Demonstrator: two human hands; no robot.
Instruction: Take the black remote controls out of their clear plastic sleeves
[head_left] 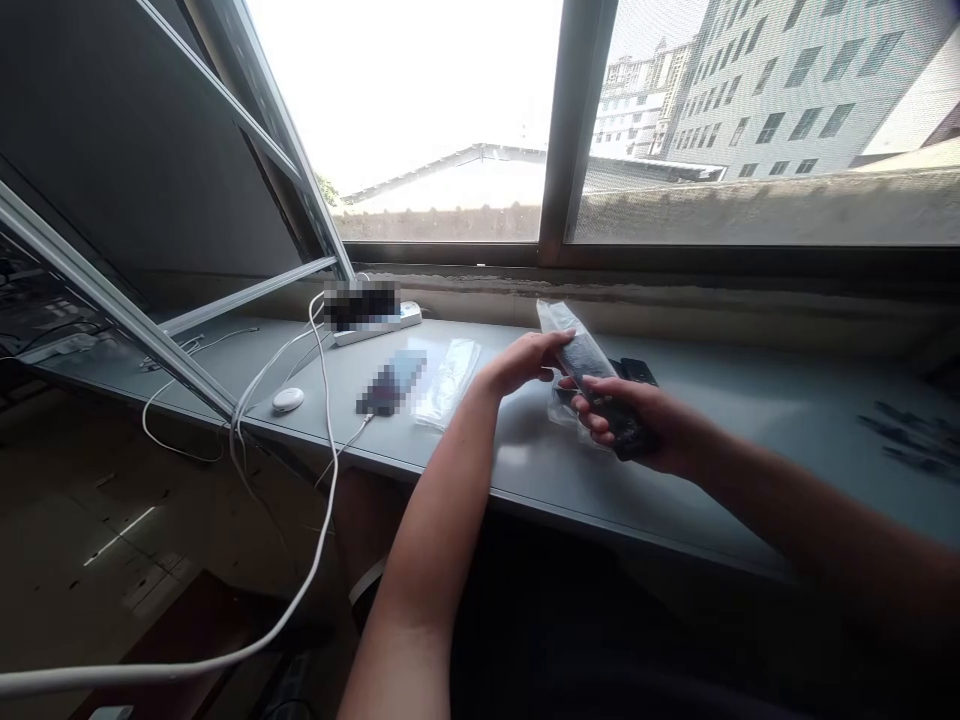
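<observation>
My right hand (637, 415) is wrapped round a long black device (600, 385) that sits partly inside a clear plastic bag (559, 322). My left hand (525, 362) pinches the edge of that bag near its upper end. Both hands hover just above the grey window ledge (750, 420). A second dark object (637, 370) lies on the ledge right behind my right hand.
Another clear bag (448, 382) and a blurred dark item (391, 385) lie left of my hands. A white power strip (375, 325), a small white round puck (288, 399) and white cables (322, 440) are further left. An open window frame (120, 300) slants over the ledge's left end.
</observation>
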